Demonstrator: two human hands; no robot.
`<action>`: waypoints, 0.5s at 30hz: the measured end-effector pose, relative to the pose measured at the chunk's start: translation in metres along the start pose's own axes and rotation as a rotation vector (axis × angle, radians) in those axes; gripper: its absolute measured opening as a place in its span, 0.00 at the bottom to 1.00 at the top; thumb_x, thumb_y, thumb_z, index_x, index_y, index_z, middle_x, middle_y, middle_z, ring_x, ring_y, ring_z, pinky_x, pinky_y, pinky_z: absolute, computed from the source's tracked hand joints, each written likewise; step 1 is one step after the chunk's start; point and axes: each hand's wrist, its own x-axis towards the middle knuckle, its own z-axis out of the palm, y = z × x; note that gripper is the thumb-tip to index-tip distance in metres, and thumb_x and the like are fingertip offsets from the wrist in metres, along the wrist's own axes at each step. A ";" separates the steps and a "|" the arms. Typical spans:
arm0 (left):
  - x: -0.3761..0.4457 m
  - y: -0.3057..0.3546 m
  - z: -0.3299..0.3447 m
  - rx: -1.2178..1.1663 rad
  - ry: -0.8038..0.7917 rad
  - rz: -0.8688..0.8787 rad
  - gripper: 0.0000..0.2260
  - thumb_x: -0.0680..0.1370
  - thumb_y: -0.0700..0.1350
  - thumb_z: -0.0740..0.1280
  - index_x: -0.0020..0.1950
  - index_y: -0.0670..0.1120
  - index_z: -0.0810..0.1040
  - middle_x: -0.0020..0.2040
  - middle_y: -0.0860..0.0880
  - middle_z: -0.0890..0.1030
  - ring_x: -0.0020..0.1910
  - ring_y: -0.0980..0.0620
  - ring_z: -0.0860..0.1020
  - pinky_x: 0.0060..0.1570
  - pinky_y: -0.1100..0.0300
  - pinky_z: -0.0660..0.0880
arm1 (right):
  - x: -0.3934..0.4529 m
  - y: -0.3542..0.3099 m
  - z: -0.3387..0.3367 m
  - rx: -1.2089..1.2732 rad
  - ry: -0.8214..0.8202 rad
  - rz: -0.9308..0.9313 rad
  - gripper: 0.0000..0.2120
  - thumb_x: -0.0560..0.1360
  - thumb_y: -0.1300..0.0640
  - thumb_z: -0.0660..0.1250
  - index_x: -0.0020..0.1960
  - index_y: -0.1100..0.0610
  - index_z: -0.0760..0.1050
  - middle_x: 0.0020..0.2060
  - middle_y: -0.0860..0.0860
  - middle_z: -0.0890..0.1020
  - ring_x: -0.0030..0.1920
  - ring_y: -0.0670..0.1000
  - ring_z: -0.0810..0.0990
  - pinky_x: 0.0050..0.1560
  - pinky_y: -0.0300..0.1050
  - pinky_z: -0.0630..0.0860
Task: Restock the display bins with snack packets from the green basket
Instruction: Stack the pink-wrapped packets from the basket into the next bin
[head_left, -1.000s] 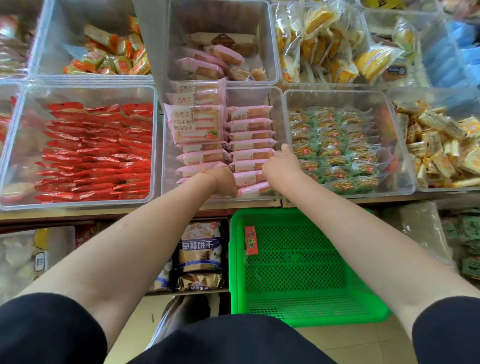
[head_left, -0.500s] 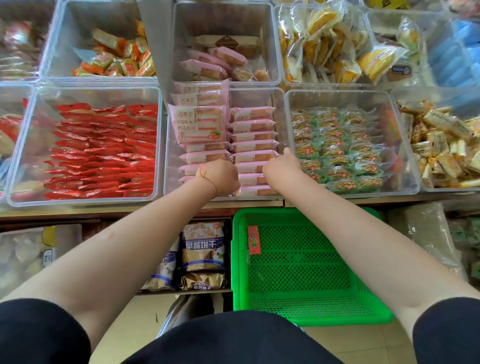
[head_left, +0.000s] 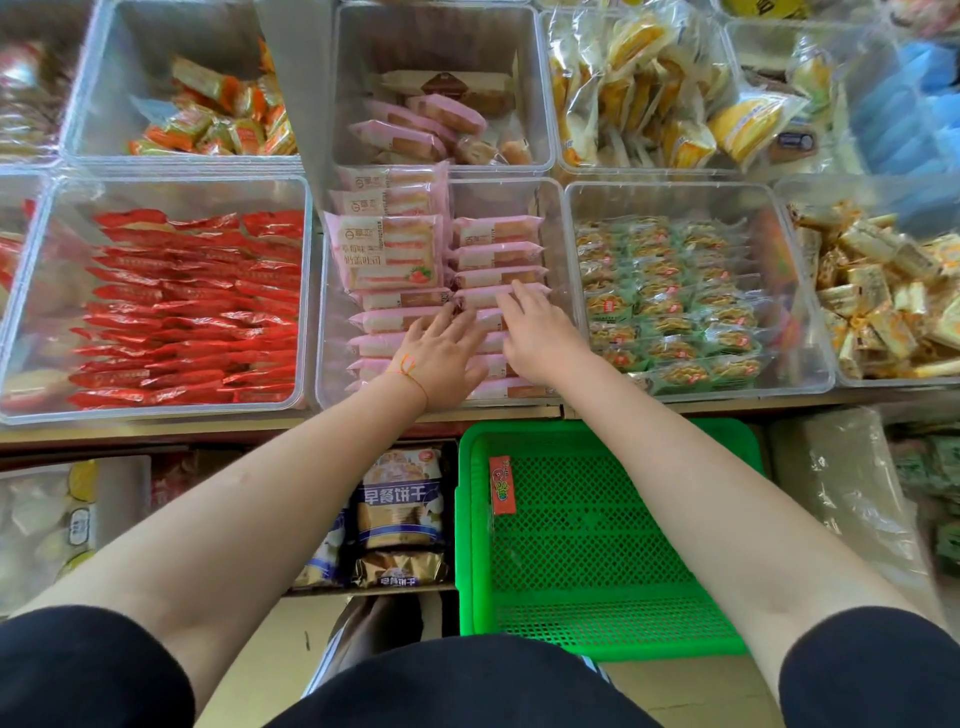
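Observation:
The green basket (head_left: 613, 618) sits below the shelf edge, holding only one small red packet (head_left: 502, 484) against its left wall. Above it, a clear bin (head_left: 557, 218) holds two rows of pink snack packets (head_left: 497, 254). My left hand (head_left: 441, 358) lies flat with fingers spread on the packets near the bin's front. Beside it, my right hand (head_left: 537, 332) rests with straight fingers on the right row of pink packets. Neither hand grips anything.
Clear bins flank the pink one: red packets (head_left: 187, 306) to the left, green packets (head_left: 670, 306) to the right, yellow-brown packets (head_left: 883, 296) at far right. More bins stand behind. Blue biscuit bags (head_left: 402, 499) sit on a lower shelf left of the basket.
Both hands were curled at the front of the pink-packet bin; now their fingers are stretched out flat and have slid farther back over the packets.

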 end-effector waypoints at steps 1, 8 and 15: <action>0.000 -0.003 0.002 -0.014 -0.004 0.011 0.26 0.83 0.58 0.50 0.80 0.54 0.53 0.81 0.51 0.50 0.80 0.49 0.44 0.77 0.44 0.47 | 0.001 0.000 0.006 -0.038 -0.041 0.013 0.28 0.81 0.58 0.55 0.79 0.58 0.54 0.79 0.59 0.55 0.78 0.59 0.54 0.76 0.56 0.56; -0.005 -0.012 0.001 -0.107 0.172 -0.032 0.24 0.83 0.56 0.52 0.79 0.52 0.59 0.81 0.49 0.55 0.80 0.48 0.50 0.76 0.46 0.52 | 0.038 -0.013 -0.013 -0.106 0.349 0.068 0.18 0.80 0.57 0.55 0.67 0.61 0.70 0.65 0.61 0.74 0.66 0.60 0.71 0.66 0.55 0.67; 0.000 -0.003 0.007 -0.156 0.200 -0.111 0.29 0.81 0.58 0.53 0.80 0.49 0.55 0.81 0.47 0.52 0.80 0.47 0.48 0.77 0.45 0.49 | 0.080 -0.004 0.005 -0.108 0.237 0.132 0.25 0.82 0.44 0.53 0.77 0.52 0.61 0.73 0.59 0.67 0.74 0.61 0.63 0.72 0.60 0.60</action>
